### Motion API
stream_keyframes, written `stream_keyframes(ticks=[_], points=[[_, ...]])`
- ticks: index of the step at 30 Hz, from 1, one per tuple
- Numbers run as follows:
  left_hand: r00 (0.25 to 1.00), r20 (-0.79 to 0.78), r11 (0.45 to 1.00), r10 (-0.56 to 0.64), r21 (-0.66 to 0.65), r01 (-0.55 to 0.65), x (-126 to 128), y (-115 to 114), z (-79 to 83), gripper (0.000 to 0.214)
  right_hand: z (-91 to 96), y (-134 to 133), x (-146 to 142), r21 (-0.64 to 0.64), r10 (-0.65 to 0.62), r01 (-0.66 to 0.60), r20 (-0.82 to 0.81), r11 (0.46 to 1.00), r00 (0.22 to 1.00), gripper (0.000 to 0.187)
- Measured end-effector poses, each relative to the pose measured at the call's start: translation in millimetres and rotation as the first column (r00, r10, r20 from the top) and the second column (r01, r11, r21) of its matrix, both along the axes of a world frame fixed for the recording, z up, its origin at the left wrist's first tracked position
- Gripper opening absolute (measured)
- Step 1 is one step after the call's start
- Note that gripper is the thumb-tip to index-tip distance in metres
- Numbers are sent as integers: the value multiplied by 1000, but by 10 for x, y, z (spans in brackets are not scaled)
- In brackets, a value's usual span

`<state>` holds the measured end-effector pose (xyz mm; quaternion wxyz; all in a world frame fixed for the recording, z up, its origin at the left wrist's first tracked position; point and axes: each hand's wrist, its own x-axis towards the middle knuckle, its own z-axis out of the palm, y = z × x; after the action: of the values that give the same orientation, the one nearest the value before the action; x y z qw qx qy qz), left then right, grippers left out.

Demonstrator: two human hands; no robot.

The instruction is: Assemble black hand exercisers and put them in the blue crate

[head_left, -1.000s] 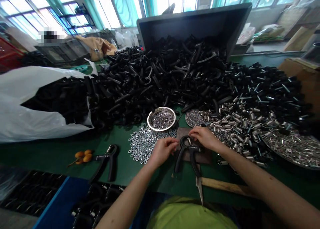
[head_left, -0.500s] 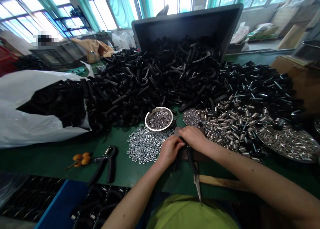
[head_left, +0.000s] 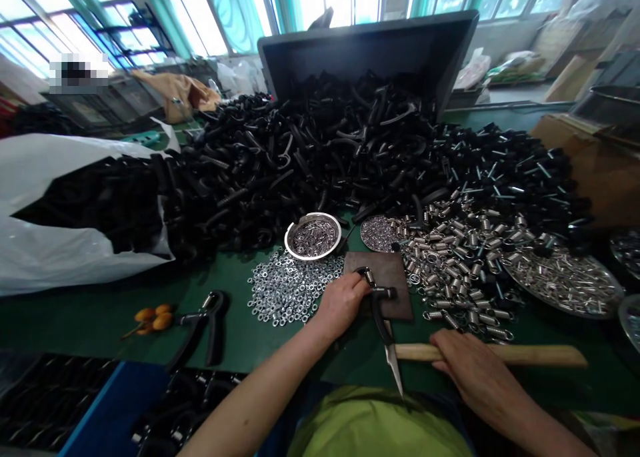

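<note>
My left hand (head_left: 344,302) is closed around a hand gripper (head_left: 380,314) with black handles and a coil spring at its top. The hand gripper's upper end rests over a flat brown metal plate (head_left: 400,304); my fingers hide part of it. My right hand (head_left: 473,367) lies over the wooden handle of a hammer (head_left: 545,355), fingers curled round it. The hammer's narrow, pointed metal head lies just below the hand gripper, partly covered by its black handle. Another hand gripper (head_left: 217,327) lies apart on the left.
Loose nuts (head_left: 285,287) lie beside a bowl of small pins (head_left: 314,237). Springs (head_left: 460,257) and a dish of metal pins (head_left: 565,280) are at the right. Black handles (head_left: 320,157) are heaped behind, before a grey bin (head_left: 370,50). Orange fruits (head_left: 155,318) lie left.
My right hand has left the plate and moved down and right onto the hammer handle. My left hand stays near the plate, where the hand gripper's spring end now shows.
</note>
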<state>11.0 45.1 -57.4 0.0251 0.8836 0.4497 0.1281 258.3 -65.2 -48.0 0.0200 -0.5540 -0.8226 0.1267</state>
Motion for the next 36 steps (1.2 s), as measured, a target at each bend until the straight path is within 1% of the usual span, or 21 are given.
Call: stream_keyframes(ticks=[2, 4, 7, 9, 10, 11, 13, 16, 19, 21, 22, 24, 27, 30, 32, 34, 36], points=[[1000, 9, 1000, 22, 8, -22, -19, -63, 15, 20, 124, 22, 76, -45, 16, -18, -41, 999, 999, 10], [999, 14, 999, 42, 1, -42, -36, -125, 36, 21, 309, 65, 168, -135, 48, -61, -96, 989, 994, 15], [999, 6, 998, 54, -30, -54, -41, -195, 64, 27, 561, 134, 268, -293, 64, -118, -188, 949, 980, 23], [998, -8, 997, 57, -47, -57, -34, -220, 69, 32, 648, 197, 262, -338, 35, -130, -274, 932, 961, 27], [998, -12, 997, 58, -52, -59, -29, -227, 65, 34, 662, 241, 229, -333, 8, -122, -324, 935, 946, 30], [998, -15, 997, 58, -55, -59, -23, -233, 59, 35, 655, 294, 177, -309, -26, -98, -373, 946, 928, 33], [998, -12, 996, 61, -63, -61, -13, -242, 38, 36, 589, 438, 22, -239, -112, 3, -444, 971, 889, 38], [997, 20, 995, 71, -73, -70, -2, -254, -10, 38, 410, 717, -247, -121, -191, 151, -482, 981, 855, 42], [992, 83, 993, 89, -82, -83, 2, -275, -76, 40, 259, 949, -415, -68, -206, 194, -367, 979, 907, 41], [981, 145, 989, 127, -97, -114, -1, -296, -121, 38, 225, 995, -440, -72, -211, 199, -281, 977, 936, 40], [970, 184, 984, 155, -110, -137, -3, -308, -141, 37, 226, 978, -432, -64, -208, 198, -271, 978, 940, 40], [934, 279, 971, 223, -147, -188, -8, -333, -169, 38, 241, 880, -397, -22, -188, 191, -305, 981, 933, 40], [874, 388, 952, 293, -203, -230, -4, -355, -180, 39, 232, 679, -338, 67, -113, 140, -308, 988, 945, 41], [868, 389, 946, 307, -221, -236, 12, -348, -175, 32, 198, 539, -291, 101, -49, 73, -224, 992, 973, 41], [878, 366, 945, 309, -225, -238, 20, -334, -177, 31, 215, 485, -267, 116, -58, 84, -209, 990, 976, 40], [883, 354, 944, 309, -228, -238, 22, -320, -182, 32, 266, 443, -261, 146, -80, 121, -256, 982, 963, 40], [883, 353, 943, 310, -231, -239, 20, -312, -186, 32, 310, 416, -281, 202, -80, 153, -326, 967, 942, 41]])
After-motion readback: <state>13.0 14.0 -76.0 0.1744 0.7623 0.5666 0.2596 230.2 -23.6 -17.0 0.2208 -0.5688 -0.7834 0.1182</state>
